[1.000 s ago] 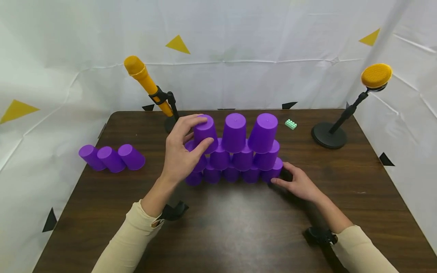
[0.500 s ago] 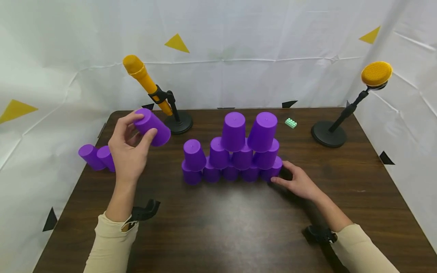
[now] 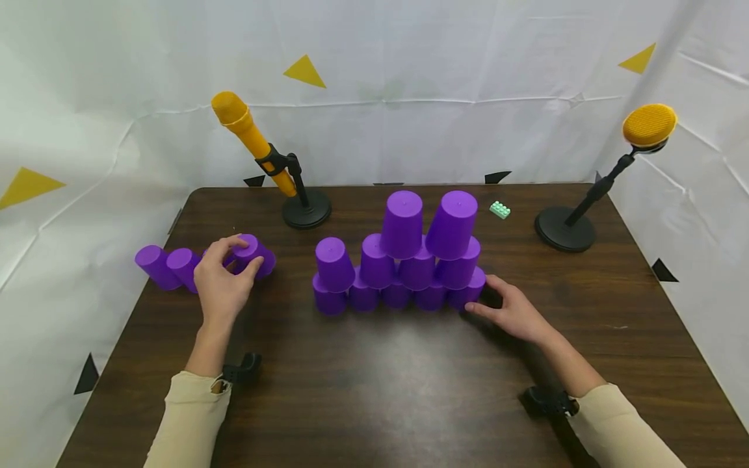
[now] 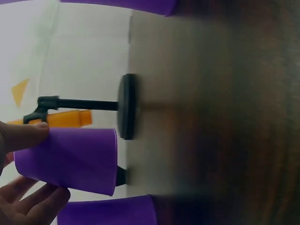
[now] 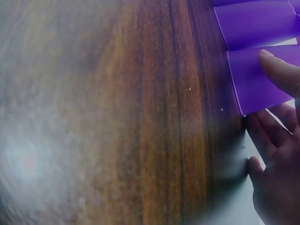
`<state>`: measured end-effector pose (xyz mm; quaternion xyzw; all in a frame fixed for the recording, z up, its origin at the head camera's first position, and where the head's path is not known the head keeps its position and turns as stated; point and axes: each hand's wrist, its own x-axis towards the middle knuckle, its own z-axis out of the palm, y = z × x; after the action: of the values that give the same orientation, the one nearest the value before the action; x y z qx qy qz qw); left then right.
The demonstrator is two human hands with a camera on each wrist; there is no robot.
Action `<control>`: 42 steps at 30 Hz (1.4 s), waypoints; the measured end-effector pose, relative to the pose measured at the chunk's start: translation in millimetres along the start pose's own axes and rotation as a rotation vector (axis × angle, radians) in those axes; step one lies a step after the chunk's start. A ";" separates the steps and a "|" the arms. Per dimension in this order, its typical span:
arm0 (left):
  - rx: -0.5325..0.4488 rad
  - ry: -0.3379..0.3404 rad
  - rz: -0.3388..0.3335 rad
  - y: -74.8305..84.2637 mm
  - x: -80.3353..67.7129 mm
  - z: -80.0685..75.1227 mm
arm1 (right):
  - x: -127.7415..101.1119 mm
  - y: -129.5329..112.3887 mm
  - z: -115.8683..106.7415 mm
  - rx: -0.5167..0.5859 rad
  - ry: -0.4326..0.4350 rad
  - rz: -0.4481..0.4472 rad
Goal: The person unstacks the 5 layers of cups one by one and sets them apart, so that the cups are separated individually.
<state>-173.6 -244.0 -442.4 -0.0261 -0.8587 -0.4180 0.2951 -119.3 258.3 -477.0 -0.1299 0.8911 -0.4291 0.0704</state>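
Note:
My left hand (image 3: 222, 283) grips an upside-down purple cup (image 3: 264, 259) between thumb and fingers, left of the stack. In the left wrist view the rim of this cup (image 4: 77, 159) hangs close over the table, beside another purple cup (image 4: 108, 212). A tiered stack of upside-down purple cups (image 3: 404, 224) stands mid-table: several in the bottom and middle rows, two on top. My right hand (image 3: 517, 316) holds the bottom row's right-end cup (image 3: 468, 291). In the right wrist view, the thumb lies on the front of that cup (image 5: 251, 84), with the fingers behind it.
Upside-down purple cups (image 3: 155, 265) stand in a row at the left, partly behind my left hand. At the back are a yellow microphone (image 3: 248, 133) on a black stand, a green toy brick (image 3: 500, 210) and a round yellow-headed microphone (image 3: 648, 125). White sheeting surrounds the dark table (image 3: 398, 390).
My left hand has lifted the left cup off the top row, carried it left and lowered it beside the row of cups. My right hand has stayed at the bottom right cup.

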 end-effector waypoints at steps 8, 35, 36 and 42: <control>0.134 -0.027 0.000 -11.0 -7.9 11.5 | -0.2 -0.2 0.7 -0.003 0.008 -0.006; -0.110 0.039 0.285 98.2 14.5 14.3 | -2.1 1.0 1.2 -0.007 0.014 0.000; -0.173 0.013 0.308 111.5 14.0 18.2 | -2.2 1.2 1.0 -0.008 0.013 0.002; -0.354 -0.213 0.456 174.7 5.5 44.1 | -2.0 0.9 -0.3 0.008 0.008 0.000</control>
<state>-148.6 -99.3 -337.7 -0.3129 -0.7708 -0.4789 0.2803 -117.6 259.6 -477.5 -0.1277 0.8896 -0.4333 0.0675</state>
